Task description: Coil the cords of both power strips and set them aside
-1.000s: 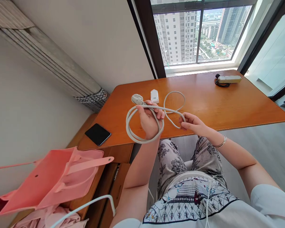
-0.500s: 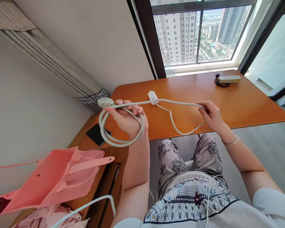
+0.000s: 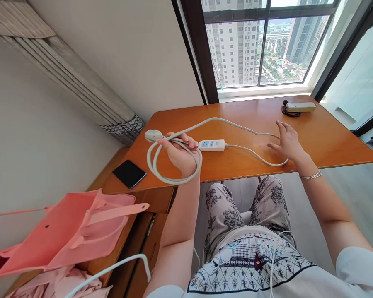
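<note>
My left hand [image 3: 180,154] is closed around loops of a white power cord [image 3: 170,179], with its plug [image 3: 153,135] sticking out beside my fingers. The cord runs across the wooden table [image 3: 329,140] in a long curve and ends at a white power strip [image 3: 211,145] lying flat just right of my left hand. My right hand [image 3: 287,141] rests over the cord's far bend on the table, fingers spread and loosely touching the cord.
A second power strip [image 3: 300,107] with a black cord lies at the table's far right by the window. A black phone [image 3: 129,173] sits on a lower wooden cabinet to the left. A pink bag [image 3: 71,231] is at lower left.
The right hand has moved right and onto the table, laying the cord out flat. The power strip now lies lengthwise beside my left hand, which has shifted a little right with its coil.
</note>
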Action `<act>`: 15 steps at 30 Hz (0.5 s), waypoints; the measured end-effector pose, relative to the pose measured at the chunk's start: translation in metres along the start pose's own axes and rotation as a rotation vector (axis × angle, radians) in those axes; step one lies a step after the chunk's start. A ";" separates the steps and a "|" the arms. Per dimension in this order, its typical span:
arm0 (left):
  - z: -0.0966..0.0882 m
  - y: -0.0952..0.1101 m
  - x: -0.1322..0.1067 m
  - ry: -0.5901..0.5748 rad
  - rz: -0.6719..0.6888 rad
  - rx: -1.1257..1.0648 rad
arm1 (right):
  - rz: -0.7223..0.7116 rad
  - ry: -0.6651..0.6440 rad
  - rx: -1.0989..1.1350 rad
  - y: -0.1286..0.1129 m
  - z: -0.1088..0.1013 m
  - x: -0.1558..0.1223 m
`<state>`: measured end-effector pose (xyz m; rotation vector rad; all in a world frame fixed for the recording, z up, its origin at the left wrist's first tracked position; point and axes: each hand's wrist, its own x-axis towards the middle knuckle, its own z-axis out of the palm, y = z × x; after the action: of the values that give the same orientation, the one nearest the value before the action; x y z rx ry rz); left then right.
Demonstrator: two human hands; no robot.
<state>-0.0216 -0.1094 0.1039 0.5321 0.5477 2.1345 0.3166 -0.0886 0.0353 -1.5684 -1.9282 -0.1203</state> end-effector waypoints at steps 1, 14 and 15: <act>0.003 -0.005 -0.004 -0.026 0.001 0.020 | -0.059 -0.015 0.004 -0.016 -0.001 -0.004; 0.011 -0.026 -0.060 -0.422 -0.207 0.114 | -0.475 0.117 0.061 -0.150 -0.016 0.024; 0.010 -0.026 -0.061 -0.437 -0.223 0.115 | -0.495 0.109 0.060 -0.152 -0.013 0.026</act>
<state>0.0340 -0.1425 0.0870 0.9279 0.4579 1.7146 0.1824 -0.1155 0.1074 -0.9971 -2.1701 -0.3438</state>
